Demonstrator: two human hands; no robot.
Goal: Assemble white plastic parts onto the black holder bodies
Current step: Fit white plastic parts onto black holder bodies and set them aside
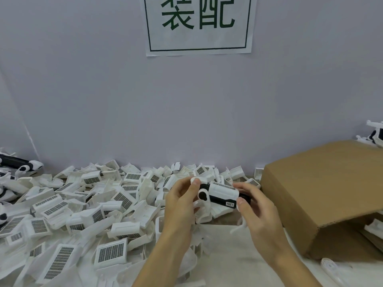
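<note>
Both my hands hold one black holder body (220, 199) above the table, in the middle of the view. A white plastic part (223, 189) with a ribbed top sits on it. My left hand (182, 200) grips its left end, thumb pressed near a round white cap (195, 180). My right hand (256, 206) pinches the black right end between thumb and fingers. A thin white piece (240, 225) hangs below my right palm.
A big heap of loose white plastic parts (83, 210) covers the table's left and middle. A brown cardboard box (323, 191) lies tipped at the right. Finished black-and-white holders (18, 164) lie at the far left and far right (376, 136). A grey wall with a paper sign (198, 25) stands behind.
</note>
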